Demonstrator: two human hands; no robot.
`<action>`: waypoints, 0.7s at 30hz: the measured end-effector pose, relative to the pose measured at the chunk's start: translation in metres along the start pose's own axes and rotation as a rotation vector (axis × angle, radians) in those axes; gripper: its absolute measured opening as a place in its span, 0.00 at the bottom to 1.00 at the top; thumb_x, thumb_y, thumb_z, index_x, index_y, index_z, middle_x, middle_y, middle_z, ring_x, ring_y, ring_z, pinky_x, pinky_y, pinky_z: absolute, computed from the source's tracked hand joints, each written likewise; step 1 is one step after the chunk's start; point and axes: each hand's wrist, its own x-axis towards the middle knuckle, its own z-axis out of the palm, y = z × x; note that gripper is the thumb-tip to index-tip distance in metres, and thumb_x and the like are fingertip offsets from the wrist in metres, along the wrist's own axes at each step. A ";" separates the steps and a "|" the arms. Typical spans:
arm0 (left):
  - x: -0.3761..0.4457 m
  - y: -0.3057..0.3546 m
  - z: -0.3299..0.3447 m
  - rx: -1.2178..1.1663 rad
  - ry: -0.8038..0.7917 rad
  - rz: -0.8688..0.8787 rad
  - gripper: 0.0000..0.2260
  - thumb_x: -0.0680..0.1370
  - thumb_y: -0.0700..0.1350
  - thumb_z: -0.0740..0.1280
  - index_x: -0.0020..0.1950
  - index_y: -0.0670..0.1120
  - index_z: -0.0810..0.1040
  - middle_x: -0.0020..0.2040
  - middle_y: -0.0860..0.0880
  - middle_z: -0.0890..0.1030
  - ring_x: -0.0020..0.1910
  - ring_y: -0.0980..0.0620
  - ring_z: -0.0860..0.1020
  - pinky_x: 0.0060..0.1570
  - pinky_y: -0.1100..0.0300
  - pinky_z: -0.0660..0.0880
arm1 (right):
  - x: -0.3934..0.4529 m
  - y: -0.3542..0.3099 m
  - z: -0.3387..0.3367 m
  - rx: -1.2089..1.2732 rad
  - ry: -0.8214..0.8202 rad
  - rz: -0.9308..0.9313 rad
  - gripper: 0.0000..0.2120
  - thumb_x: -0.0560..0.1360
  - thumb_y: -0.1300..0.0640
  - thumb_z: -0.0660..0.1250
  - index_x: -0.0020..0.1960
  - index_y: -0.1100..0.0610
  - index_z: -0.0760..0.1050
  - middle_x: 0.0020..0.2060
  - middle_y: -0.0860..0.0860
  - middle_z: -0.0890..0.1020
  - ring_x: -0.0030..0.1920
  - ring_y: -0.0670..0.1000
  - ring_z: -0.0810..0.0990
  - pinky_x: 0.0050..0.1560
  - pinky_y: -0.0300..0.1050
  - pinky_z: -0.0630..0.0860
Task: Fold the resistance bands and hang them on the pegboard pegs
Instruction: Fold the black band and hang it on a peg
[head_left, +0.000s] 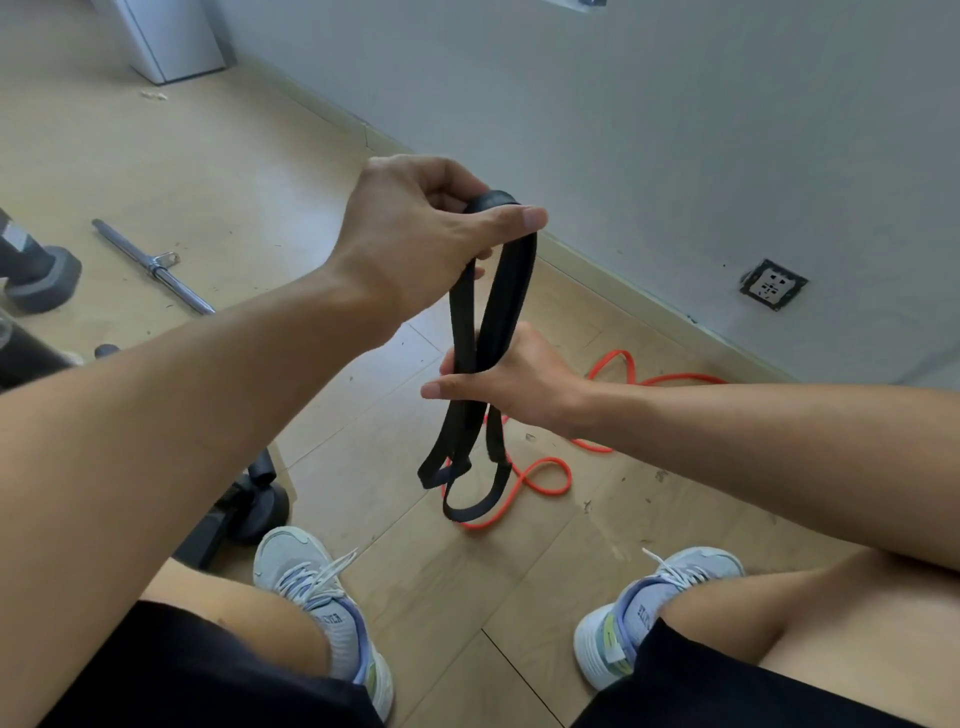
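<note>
Left hand (415, 228) pinches the top fold of the black band (506, 291); right hand (511, 376) grips its middle, loops dangling above the floor (291, 171). Orange band (545, 480) lies below, near the wall (675, 130); steel bar (150, 265) well left.

Head cam, steep downward, close over hands (467, 306)

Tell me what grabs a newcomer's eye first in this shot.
The black band at centre frame, folded into hanging loops: the left hand pinches its top bend while the right hand grips the strands lower down. Next, the orange band lying loose on the wood floor behind it, near the wall. A metal bar lies on the floor at left.
</note>
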 end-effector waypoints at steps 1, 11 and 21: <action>0.002 -0.001 -0.004 0.000 0.010 -0.010 0.19 0.67 0.49 0.82 0.48 0.37 0.83 0.35 0.46 0.81 0.34 0.53 0.81 0.43 0.49 0.85 | 0.001 0.001 -0.002 0.008 0.005 0.015 0.18 0.66 0.46 0.84 0.43 0.58 0.83 0.38 0.53 0.85 0.41 0.52 0.86 0.50 0.53 0.85; 0.024 -0.041 -0.067 0.154 -0.111 -0.226 0.14 0.76 0.55 0.72 0.51 0.45 0.84 0.47 0.47 0.87 0.52 0.51 0.85 0.51 0.48 0.83 | 0.002 0.015 -0.053 -0.035 -0.351 0.200 0.14 0.72 0.56 0.80 0.49 0.64 0.80 0.37 0.54 0.86 0.40 0.52 0.87 0.46 0.45 0.83; 0.035 -0.053 -0.090 0.069 -0.066 -0.368 0.15 0.81 0.52 0.66 0.55 0.40 0.80 0.51 0.44 0.84 0.56 0.45 0.83 0.54 0.47 0.81 | 0.001 0.021 -0.067 -0.051 -0.285 0.193 0.16 0.73 0.56 0.79 0.53 0.66 0.81 0.34 0.51 0.84 0.38 0.51 0.85 0.45 0.46 0.83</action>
